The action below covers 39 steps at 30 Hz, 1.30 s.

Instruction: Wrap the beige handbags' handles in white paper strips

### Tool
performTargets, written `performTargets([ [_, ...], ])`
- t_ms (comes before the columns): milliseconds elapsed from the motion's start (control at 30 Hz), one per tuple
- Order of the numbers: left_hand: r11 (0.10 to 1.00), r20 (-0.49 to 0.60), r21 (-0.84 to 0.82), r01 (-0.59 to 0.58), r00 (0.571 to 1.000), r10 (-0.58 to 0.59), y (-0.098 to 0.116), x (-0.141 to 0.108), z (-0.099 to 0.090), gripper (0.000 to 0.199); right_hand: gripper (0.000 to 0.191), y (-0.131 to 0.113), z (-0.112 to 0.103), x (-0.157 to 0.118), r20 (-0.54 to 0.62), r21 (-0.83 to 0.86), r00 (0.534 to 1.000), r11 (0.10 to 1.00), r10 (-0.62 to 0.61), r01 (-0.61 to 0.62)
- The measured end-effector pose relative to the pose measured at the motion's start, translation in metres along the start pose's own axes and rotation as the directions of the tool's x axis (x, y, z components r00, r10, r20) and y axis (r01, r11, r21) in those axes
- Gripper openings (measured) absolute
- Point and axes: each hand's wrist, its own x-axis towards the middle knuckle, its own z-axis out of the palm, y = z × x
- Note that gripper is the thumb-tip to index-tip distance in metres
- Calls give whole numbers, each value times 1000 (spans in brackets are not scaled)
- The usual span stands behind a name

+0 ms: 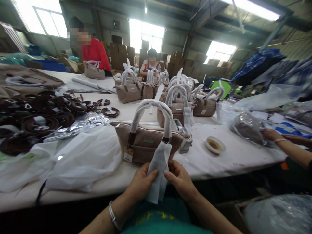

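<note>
A taupe handbag [143,149] stands upright at the table's front edge, its handles [153,105] wrapped in white paper. From the base of the right-hand side of the handle hangs a strip of white wrapping paper [159,162]. My left hand [140,182] pinches the strip's left edge between thumb and fingers. On its right edge, my right hand [181,178] closes in the same way. A brown paper tag [128,154] hangs at the bag's lower left. Just right of the bag sits a grey tape dispenser [185,145].
Coiled brown straps [39,122] are heaped at left, behind white plastic bags [85,159]. More wrapped handbags [129,91] stand behind. A shallow bowl [214,145] sits at right, near a co-worker's hand [271,135] on a plastic-wrapped bag [247,128]. Two people work across the table.
</note>
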Motion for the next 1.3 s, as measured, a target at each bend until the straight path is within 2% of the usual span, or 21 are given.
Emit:
performTargets([
  [133, 988, -16, 136, -67, 997, 70, -14, 6, 1, 31, 23, 26, 8, -16, -131, -210, 991, 976, 25, -53],
  [200, 971, -70, 228, -69, 994, 88, -19, 7, 4, 27, 22, 33, 11, -18, -233, -331, 972, 939, 9, -89],
  [267, 935, -153, 349, -67, 980, 127, -19, 7, 7, 22, 17, 36, 14, -18, -301, -470, 950, 880, -81, -74],
  [300, 913, -184, 401, -67, 971, 152, -18, 7, 8, 19, 14, 36, 16, -19, -300, -549, 941, 835, -159, -34],
  [400, 879, -209, 470, -87, 956, 206, -14, 7, 11, 15, 10, 35, 20, -21, -136, -738, 908, 652, -397, 174],
  [500, 891, -211, 444, -95, 956, 206, -13, 6, 11, 15, 15, 32, 24, -23, 46, -770, 887, 549, -459, 324],
  [633, 924, -225, 373, -81, 959, 175, -16, 6, 10, 16, 10, 29, 21, -27, 170, -727, 904, 570, -392, 384],
  [800, 959, -169, 264, -103, 974, 151, -17, 3, 9, 24, 49, 31, 13, -34, 264, -675, 899, 600, -349, 431],
  [900, 975, -103, 172, -141, 982, 160, -13, -3, 9, 30, 58, 36, 11, -37, 294, -697, 888, 557, -352, 452],
  [1033, 983, 35, 66, -174, 985, 172, -9, -12, 10, 36, 66, 35, 9, -39, 316, -745, 905, 516, -285, 422],
  [1133, 980, -21, 116, -159, 986, 163, -10, -14, 10, 35, 61, 26, 4, -38, 388, -680, 884, 566, -259, 465],
  [1200, 978, -76, 157, -138, 986, 151, -11, -14, 10, 34, 44, 17, -1, -34, 339, -610, 895, 656, -290, 444],
  [1300, 974, -74, 181, -139, 985, 154, -8, -14, 10, 33, 26, 3, -6, -21, 101, -529, 956, 800, -274, 285],
])
